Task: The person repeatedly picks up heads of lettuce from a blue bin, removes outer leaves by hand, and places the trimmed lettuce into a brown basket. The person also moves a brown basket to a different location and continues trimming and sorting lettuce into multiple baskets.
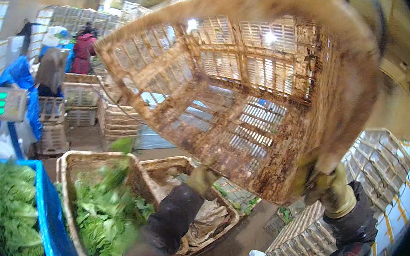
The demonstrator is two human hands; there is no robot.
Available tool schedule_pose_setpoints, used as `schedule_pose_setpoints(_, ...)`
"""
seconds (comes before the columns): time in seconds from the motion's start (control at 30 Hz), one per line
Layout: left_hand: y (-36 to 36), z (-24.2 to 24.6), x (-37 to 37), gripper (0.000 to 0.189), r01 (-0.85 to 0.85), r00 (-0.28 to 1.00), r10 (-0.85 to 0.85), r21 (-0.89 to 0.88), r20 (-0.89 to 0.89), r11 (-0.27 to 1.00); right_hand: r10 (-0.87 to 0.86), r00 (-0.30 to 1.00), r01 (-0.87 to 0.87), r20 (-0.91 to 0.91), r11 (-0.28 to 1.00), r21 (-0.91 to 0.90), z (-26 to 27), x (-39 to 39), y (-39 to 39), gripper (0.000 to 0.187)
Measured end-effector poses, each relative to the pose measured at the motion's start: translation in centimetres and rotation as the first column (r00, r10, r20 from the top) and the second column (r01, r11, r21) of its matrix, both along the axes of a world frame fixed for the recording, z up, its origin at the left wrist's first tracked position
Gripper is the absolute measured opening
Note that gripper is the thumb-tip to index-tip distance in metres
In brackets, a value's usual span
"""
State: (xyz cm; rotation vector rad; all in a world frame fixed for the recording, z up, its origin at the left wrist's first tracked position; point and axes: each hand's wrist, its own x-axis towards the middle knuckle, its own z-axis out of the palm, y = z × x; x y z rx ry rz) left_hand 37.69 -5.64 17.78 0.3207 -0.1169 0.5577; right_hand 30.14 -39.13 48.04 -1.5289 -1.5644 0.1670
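A large, dirt-stained slatted plastic crate (224, 125) is held up and tilted before me, its open side facing me and no produce seen in it. My left hand (203, 179), in a yellowish glove, is at its lower left edge. My right hand (329, 185), gloved too, grips the lower right edge; motion blurs its fingers. Below left stands a crate of leafy greens (104, 213), some leaves blurred above it. Left of that, a blue-lined crate (44, 224) holds heads of leafy lettuce. Under my left arm, another crate (232, 226) holds crumpled brownish material.
Stacked crates (119, 119) stand beyond the greens, and more (302, 235) at lower right. A scale display (9, 104) on a blue post is at left. A person in a red coat (83, 52) is farther back. A thin cable hangs near the crate.
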Motion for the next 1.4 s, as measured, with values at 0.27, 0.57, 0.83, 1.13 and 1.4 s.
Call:
schedule_pose_setpoints(0.27,-3.8,1.7,7.6,0.013,-0.234,0.931,0.288,-0.235,0.226,0.943,-0.485,0.874,0.422,-0.036,0.721,0.55,3.2,15.1,-15.1,0.07)
schedule_pose_setpoints(0.57,-13.1,13.6,21.2,0.028,-0.037,0.856,0.097,-0.127,0.507,0.991,-0.91,0.026,0.794,0.414,0.271,0.545,1.3,38.4,-25.3,0.046)
schedule_pose_setpoints(0.83,-12.4,31.9,33.1,0.052,-0.004,0.741,-0.169,0.256,0.65,0.967,-0.744,-0.456,0.246,0.489,0.422,0.872,14.5,28.6,-28.3,0.028)
schedule_pose_setpoints(1.13,-23.4,48.1,62.4,0.093,0.025,0.726,-0.62,0.889,0.299,0.458,-0.868,-0.432,0.295,0.244,0.12,0.948,24.6,33.6,-25.1,0.041)
schedule_pose_setpoints(1.4,-31.2,24.7,84.9,0.048,-0.096,0.893,-0.449,0.967,-0.02,-0.235,-0.44,-0.822,0.519,0.361,-0.32,0.792,17.7,50.6,-24.7,0.066)
